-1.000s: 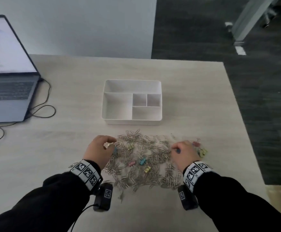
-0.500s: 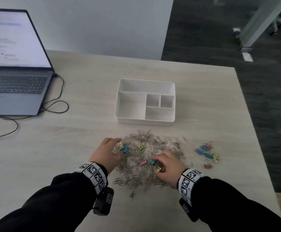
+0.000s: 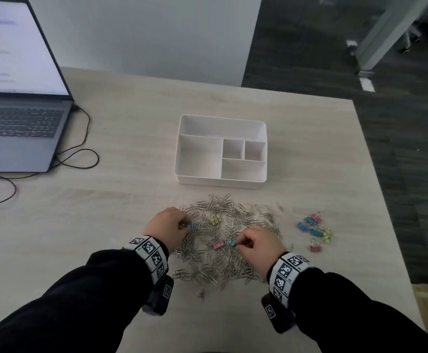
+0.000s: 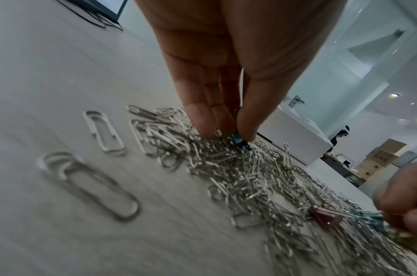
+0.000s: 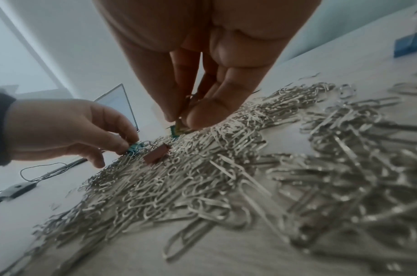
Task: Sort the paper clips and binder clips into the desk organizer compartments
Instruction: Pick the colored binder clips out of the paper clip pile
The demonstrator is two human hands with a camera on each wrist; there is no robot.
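Both hands' fingers (image 3: 182, 224) pinch teal binder clips (image 3: 232, 242) amid paper clips (image 3: 233, 215).

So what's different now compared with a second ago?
The right hand left the side cluster of binder clips, moved left into the paper clip pile and pinched a blue binder clip. The left hand now pinches another blue clip. The organizer remains empty.

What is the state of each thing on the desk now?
desk organizer: empty.
paper clips: loose heap on desk.
left hand: pinches a blue binder clip.
right hand: pinches another blue binder clip.
pink binder clip: lies in the heap.
sorted binder clips: grouped beside the heap.
laptop: open, screen lit.
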